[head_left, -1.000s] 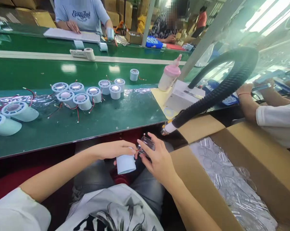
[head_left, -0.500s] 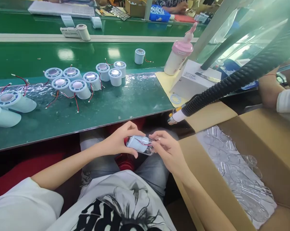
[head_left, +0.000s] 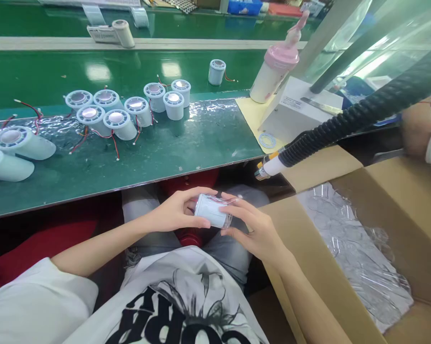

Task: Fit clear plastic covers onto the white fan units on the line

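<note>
Above my lap, a light-blue cylinder (head_left: 211,210) lies on its side between my hands. Thin red and dark wires run along its upper side toward the right, and clear plastic shows at its right end. My left hand (head_left: 181,209) is closed round the left end, thumb in front and fingers behind. On the right end, my right hand (head_left: 249,222) grips with its thumb below and fingers above, near the wires. Similar cylinders with ringed tops and wire leads, such as this upright one (head_left: 119,125), stand in a group on the green bench (head_left: 158,157).
An open cardboard box (head_left: 308,258) of clear plastic shells (head_left: 362,258) is at my right. A black ribbed hose (head_left: 330,126) slants above it. A pink-topped bottle (head_left: 274,67) and a white box-shaped base (head_left: 301,107) stand on the bench. Another person's arm (head_left: 421,129) shows far right.
The cylinder has turned in my hands, so its wires now lie along the top. My right hand has shifted from pinching near the wires to holding the right end. The view has tilted slightly.
</note>
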Action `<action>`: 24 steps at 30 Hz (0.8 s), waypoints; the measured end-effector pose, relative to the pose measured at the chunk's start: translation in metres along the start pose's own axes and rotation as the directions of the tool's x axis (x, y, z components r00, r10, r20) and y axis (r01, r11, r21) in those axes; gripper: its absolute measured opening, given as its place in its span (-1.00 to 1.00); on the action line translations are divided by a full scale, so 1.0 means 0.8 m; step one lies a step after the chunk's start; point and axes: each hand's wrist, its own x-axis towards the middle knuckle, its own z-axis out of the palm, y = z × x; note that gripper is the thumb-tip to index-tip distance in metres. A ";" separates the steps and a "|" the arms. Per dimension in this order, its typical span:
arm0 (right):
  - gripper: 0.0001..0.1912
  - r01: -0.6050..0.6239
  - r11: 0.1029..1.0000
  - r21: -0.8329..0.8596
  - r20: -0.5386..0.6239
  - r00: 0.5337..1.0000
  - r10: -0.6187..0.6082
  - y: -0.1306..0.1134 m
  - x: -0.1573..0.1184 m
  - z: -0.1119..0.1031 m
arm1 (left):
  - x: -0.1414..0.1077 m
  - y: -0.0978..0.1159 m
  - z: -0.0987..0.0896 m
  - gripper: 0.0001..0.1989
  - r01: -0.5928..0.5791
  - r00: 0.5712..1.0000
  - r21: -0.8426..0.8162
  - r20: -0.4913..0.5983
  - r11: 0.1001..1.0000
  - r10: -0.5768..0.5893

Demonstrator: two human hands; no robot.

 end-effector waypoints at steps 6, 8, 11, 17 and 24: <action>-0.51 0.015 0.998 0.062 0.011 1.000 -0.016 0.001 -0.009 -0.001 | -0.007 0.009 -0.004 -0.24 -0.091 0.995 0.174 0.057 0.981 0.082; -0.51 -0.021 0.988 0.155 0.013 1.000 0.019 0.003 -0.010 0.000 | -0.008 0.010 -0.004 -0.22 -0.102 0.993 0.135 0.073 0.986 0.093; -0.51 -0.052 0.945 0.322 -0.017 0.998 0.061 0.012 -0.010 0.008 | 0.002 0.008 -0.003 -0.18 -0.065 0.996 -0.015 0.059 0.998 0.065; -0.55 0.045 0.843 0.535 -0.415 0.884 0.216 0.064 -0.013 0.054 | 0.079 -0.005 0.003 -0.25 0.003 0.994 -0.189 -0.103 0.982 -0.023; -0.55 0.130 0.887 0.444 -0.650 0.728 0.219 0.121 -0.004 0.065 | 0.169 0.001 0.012 -0.39 0.022 1.000 -0.164 0.020 0.986 -0.018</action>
